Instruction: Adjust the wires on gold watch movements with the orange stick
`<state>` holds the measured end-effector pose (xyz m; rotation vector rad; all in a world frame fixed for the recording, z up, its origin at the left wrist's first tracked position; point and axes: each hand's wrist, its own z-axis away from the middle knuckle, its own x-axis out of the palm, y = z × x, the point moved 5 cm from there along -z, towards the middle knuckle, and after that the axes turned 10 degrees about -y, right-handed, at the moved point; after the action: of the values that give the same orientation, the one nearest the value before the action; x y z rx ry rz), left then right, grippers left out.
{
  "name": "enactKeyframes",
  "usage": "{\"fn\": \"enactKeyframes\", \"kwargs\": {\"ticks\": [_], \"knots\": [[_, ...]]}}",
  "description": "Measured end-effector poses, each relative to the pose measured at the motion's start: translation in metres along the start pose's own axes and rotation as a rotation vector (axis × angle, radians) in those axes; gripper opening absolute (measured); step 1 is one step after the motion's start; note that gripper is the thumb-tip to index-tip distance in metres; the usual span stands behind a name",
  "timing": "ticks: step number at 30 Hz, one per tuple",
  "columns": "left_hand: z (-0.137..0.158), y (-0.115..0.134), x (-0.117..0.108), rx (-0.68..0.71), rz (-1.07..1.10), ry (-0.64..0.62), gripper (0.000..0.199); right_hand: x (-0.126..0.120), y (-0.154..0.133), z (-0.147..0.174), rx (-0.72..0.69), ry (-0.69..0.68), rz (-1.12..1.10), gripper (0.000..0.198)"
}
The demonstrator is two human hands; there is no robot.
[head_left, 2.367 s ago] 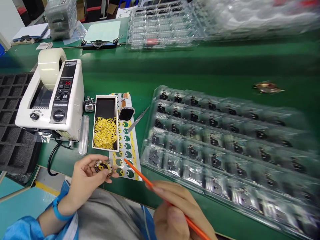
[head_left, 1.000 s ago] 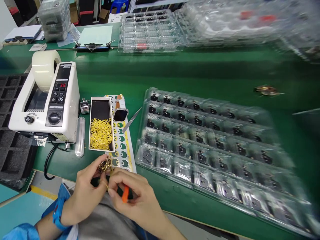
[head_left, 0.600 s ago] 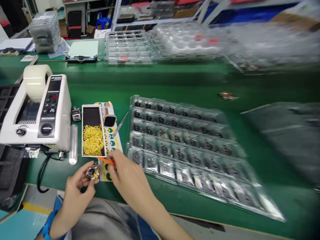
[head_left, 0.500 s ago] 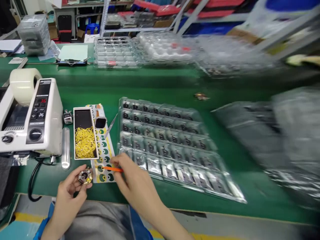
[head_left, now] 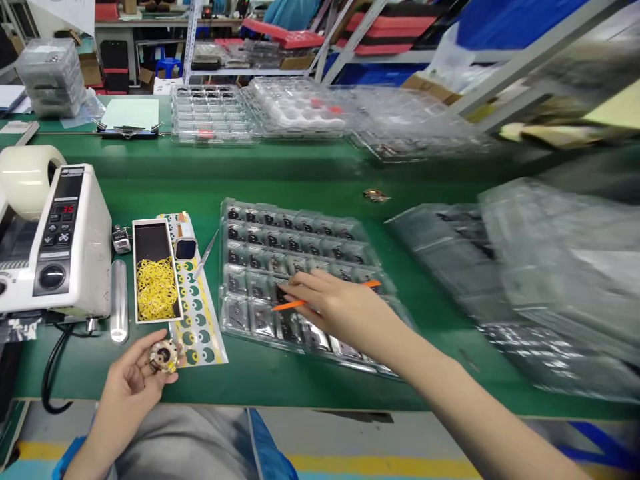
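Note:
My left hand [head_left: 131,381] pinches a small round metal part [head_left: 164,357], gold-rimmed with a dark centre, near the table's front edge. An orange stick-like tool [head_left: 288,305] is in my right hand [head_left: 343,310], its thin end pointing left. This hand hangs over a clear compartment tray [head_left: 223,280] of small black parts and hides some of its pockets. Whether the fingertips touch anything in the tray I cannot tell. Just beyond my left hand lie a sticker sheet [head_left: 213,340] with green and yellow shapes and a white box [head_left: 135,293] of yellow rings [head_left: 156,290].
A tape dispenser [head_left: 75,233] stands at the left, beside a clear tube [head_left: 119,300]. Tweezers [head_left: 206,255] and a smartwatch-like piece [head_left: 185,249] rest on the sheet. Plastic trays [head_left: 215,113] line the back; clear and grey plastic packaging [head_left: 450,267] covers the right.
My right hand has moved right with the orange tool, from beside the sticker sheet to over the tray. My left hand still holds the round part. The view has shifted slightly right.

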<state>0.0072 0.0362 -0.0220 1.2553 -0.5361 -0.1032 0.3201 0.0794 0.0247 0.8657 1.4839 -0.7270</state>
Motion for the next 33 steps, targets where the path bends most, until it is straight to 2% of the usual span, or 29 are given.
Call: {"fn": "enactKeyframes", "kwargs": {"ticks": [3,6,9,11,13,15,17,19,22,25,29,33], "knots": [[-0.001,0.013,0.015,0.061,-0.013,-0.050,0.046,-0.022,-0.042,-0.006,-0.014,0.145,-0.027,0.020],[-0.002,0.022,0.031,0.053,-0.154,-0.093,0.027,-0.036,-0.098,-0.016,-0.081,0.190,-0.240,0.020],[-0.002,0.031,0.039,0.085,-0.338,-0.037,0.012,-0.040,-0.142,-0.027,-0.130,0.190,-0.344,0.026],[-0.001,0.035,0.040,0.098,-0.400,0.026,0.015,-0.038,-0.156,-0.032,-0.131,0.204,-0.419,0.027],[0.001,0.036,0.038,0.118,-0.374,0.088,0.021,-0.033,-0.159,-0.036,-0.107,0.236,-0.602,0.023],[0.004,0.036,0.035,0.155,-0.316,0.140,0.026,-0.028,-0.158,-0.037,-0.058,0.288,-0.892,0.013],[0.007,0.035,0.033,0.195,-0.265,0.181,0.028,-0.022,-0.155,-0.036,0.035,0.362,-1.143,0.009],[0.009,0.034,0.032,0.218,-0.201,0.187,0.023,-0.019,-0.154,-0.033,0.146,0.430,-1.265,0.012],[0.008,0.033,0.034,0.206,-0.051,0.081,0.024,-0.018,-0.151,-0.030,0.235,0.458,-1.294,0.013],[0.008,0.032,0.034,0.156,0.033,-0.006,0.033,-0.020,-0.145,-0.031,0.226,0.387,-1.270,0.013],[0.010,0.030,0.031,0.117,-0.014,-0.025,0.037,-0.020,-0.141,-0.037,0.172,0.263,-1.257,0.015],[0.013,0.025,0.031,0.066,-0.142,-0.080,0.041,-0.017,-0.139,-0.042,0.196,0.217,-1.272,0.013]]}}
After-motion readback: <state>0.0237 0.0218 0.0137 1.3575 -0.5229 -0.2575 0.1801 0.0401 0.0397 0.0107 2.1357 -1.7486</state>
